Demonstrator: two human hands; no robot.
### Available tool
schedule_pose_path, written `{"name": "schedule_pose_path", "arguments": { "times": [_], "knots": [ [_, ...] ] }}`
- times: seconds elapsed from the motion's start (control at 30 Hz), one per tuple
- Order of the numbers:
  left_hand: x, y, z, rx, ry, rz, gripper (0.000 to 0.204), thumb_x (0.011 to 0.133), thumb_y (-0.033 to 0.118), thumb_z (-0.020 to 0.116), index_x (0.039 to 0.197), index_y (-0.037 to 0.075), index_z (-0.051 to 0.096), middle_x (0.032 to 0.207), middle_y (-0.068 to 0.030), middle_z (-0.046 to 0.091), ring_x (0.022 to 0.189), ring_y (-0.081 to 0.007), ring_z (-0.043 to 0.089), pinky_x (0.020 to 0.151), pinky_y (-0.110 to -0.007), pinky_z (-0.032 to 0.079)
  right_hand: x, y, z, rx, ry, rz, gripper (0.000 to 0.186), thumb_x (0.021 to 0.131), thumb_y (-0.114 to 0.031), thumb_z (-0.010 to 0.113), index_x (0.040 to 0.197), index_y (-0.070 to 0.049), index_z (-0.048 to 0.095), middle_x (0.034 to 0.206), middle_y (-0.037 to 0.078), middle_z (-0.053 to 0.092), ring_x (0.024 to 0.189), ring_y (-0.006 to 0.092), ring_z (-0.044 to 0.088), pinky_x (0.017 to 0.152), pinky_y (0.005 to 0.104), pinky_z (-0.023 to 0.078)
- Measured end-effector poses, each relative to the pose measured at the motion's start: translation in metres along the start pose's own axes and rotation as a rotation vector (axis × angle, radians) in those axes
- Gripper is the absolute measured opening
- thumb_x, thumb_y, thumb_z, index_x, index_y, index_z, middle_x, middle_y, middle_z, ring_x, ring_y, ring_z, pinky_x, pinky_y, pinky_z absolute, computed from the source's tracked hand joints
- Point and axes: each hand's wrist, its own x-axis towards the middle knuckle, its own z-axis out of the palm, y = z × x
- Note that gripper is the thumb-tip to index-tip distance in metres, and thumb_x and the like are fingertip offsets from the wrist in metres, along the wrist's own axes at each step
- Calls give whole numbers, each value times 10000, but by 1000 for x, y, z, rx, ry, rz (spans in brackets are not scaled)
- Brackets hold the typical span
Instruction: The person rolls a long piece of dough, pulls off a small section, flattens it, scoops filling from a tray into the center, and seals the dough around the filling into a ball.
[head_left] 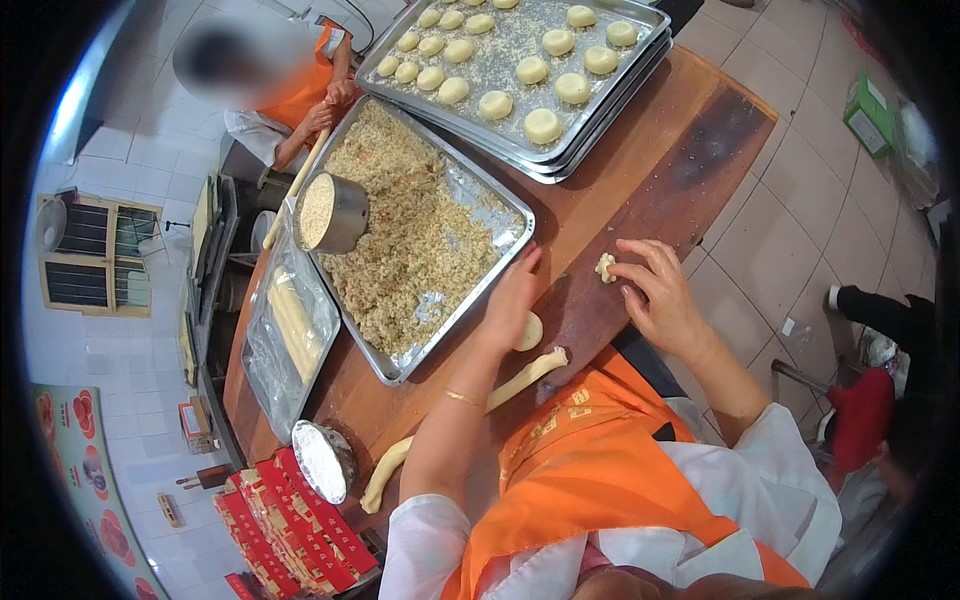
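At the brown wooden table (640, 150), your half-curled right hand (662, 300) touches a knobbly, pale dough lump (604, 268), hold unclear; press lightly! Your left hand (511, 300) hides its grip.

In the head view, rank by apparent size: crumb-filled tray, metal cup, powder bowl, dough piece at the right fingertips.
1. Crumb-filled tray
2. Metal cup, powder bowl: look alike, unranked
3. Dough piece

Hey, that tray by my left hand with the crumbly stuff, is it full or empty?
Partly full: the crumbly mixture covers most of the tray, but bare, shiny patches show through.
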Motion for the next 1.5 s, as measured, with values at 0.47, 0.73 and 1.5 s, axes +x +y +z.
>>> {"name": "schedule_pose_path", "arguments": {
  "times": [0.47,0.73,1.5],
  "knots": [
    [-74,-9,20,395,255,167,763,760,204,842,1401,5,479,1321,-212,530,1226,-403,506,1057,-482,406,-8,-27,2,28,-63,-53,275,737,64,677,997,-28,670,1243,142,582,1152,363,548,974,436,468],
    [-79,-12,26,396,337,179,627,799,202,809,1335,-4,555,1302,-204,581,1214,-378,544,1038,-456,430,-7,-36,6,16,-85,-83,244,744,70,669,972,-19,671,1239,143,581,1150,363,548,973,441,465],
    [-3,17,6,741,-253,458,724,972,314,564,1584,116,233,1644,-105,235,1525,-266,201,1240,-454,162,-16,-13,-8,28,-63,52,248,758,71,664,981,-38,672,1241,139,590,1144,362,548,981,439,460]
  ]
}}
